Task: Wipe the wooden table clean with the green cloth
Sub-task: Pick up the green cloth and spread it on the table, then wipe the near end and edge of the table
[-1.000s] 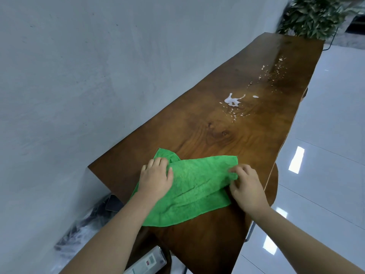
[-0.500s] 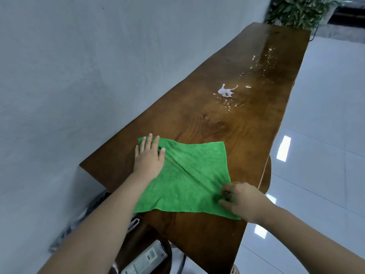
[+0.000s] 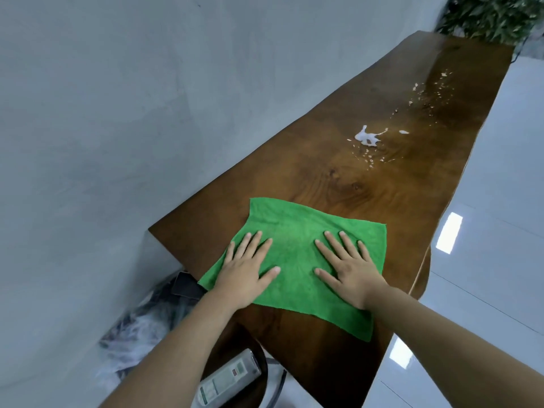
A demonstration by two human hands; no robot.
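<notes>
I see the green cloth (image 3: 297, 260) spread flat on the near end of the wooden surface (image 3: 382, 207), one corner hanging just past the near edge at about 5 o'clock. Left hand (image 3: 245, 269) lies palm-down on the cloth's left side, fingers splayed, not gripping. Right hand (image 3: 347, 267) is the same on the right side: flat, released, pressing on the fabric. White spill (image 3: 366, 138) sits well apart from the cloth toward 1 o'clock, with small specks around it. Crumb scatter (image 3: 426, 95) lies farther out, same direction. Potted plant (image 3: 494, 16) is past the far end at 1 o'clock. Grey wall (image 3: 117, 113) runs along the surface at 10 o'clock. A labelled bottle (image 3: 226, 381) lies below the near edge at 6 o'clock.
</notes>
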